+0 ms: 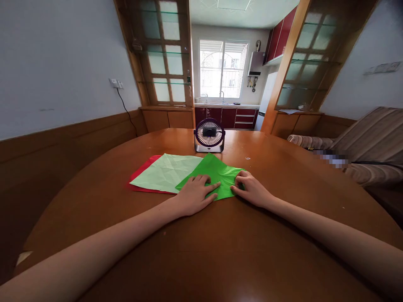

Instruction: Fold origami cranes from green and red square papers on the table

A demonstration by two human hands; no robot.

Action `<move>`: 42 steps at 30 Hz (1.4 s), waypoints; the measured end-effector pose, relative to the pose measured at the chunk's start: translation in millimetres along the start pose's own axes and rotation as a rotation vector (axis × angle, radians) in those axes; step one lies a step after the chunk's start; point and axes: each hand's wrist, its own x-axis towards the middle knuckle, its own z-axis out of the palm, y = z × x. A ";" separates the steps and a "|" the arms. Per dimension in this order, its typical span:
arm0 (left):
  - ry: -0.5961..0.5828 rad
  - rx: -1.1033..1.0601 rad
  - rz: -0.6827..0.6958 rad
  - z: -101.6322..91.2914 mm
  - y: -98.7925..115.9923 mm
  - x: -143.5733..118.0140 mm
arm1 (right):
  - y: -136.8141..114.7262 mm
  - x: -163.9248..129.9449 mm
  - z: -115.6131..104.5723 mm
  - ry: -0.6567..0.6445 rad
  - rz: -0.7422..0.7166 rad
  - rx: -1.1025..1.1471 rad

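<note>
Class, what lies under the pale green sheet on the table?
A red sheet shows under the pale green sheet along its left edge; the rest of it is covered.

left hand: bare | right hand: bare | forearms: unsleeved, no jewellery

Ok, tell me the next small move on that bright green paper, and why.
Probably slide the left hand along the near edge to flatten the fold: both hands already press the crinkled bright green paper sheet, the right hand pinning its right corner on the round wooden table.
</note>
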 end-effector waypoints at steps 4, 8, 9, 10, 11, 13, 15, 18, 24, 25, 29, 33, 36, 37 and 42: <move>0.000 0.000 -0.027 -0.9 0.9 7.2 | -2.3 -2.5 -0.6 0.045 -0.008 -0.038; -0.015 -0.033 -0.038 -2.6 -0.7 9.6 | -9.2 -8.0 -3.4 0.092 -0.237 -0.097; -0.022 -0.038 -0.042 -3.3 -1.4 9.8 | -11.3 -9.3 -4.4 0.062 -0.325 -0.097; -0.032 -0.043 -0.045 -4.3 -2.3 9.9 | -13.3 -10.4 -5.4 0.017 -0.403 -0.090; -0.049 -0.049 -0.045 -5.6 -3.4 10.2 | -14.9 -11.3 -6.5 -0.030 -0.464 -0.077; -0.091 -0.068 -0.039 -9.3 -6.6 11.6 | -17.0 -12.3 -9.1 -0.108 -0.530 -0.056; -0.141 -0.095 -0.028 -14.3 -11.1 13.7 | -17.5 -12.3 -11.8 -0.162 -0.555 -0.074; -0.232 -0.138 -0.012 -22.8 -20.0 16.7 | -17.4 -11.3 -15.2 -0.214 -0.601 -0.154; -0.306 -0.226 0.073 -33.0 -38.5 15.4 | -15.6 -10.1 -19.3 -0.225 -0.603 -0.113; -0.304 -0.247 0.086 -33.1 -41.2 14.6 | -13.0 -10.5 -20.5 -0.213 -0.599 -0.096; -0.317 -0.343 0.118 -30.4 -51.5 12.2 | 6.5 -13.7 -28.9 -0.152 -0.581 -0.029; -0.352 -0.419 0.113 -30.4 -57.7 8.2 | 27.2 -16.0 -36.1 -0.135 -0.545 0.051; -0.357 -0.483 0.091 -35.6 -54.4 0.5 | 34.3 -15.5 -34.9 -0.135 -0.482 0.145; -0.352 -0.495 0.082 -37.2 -51.4 -2.4 | 35.3 -15.1 -33.6 -0.136 -0.457 0.184; -0.210 -0.411 0.004 -33.0 -27.1 -10.2 | 35.6 -15.1 -29.3 -0.136 -0.370 0.302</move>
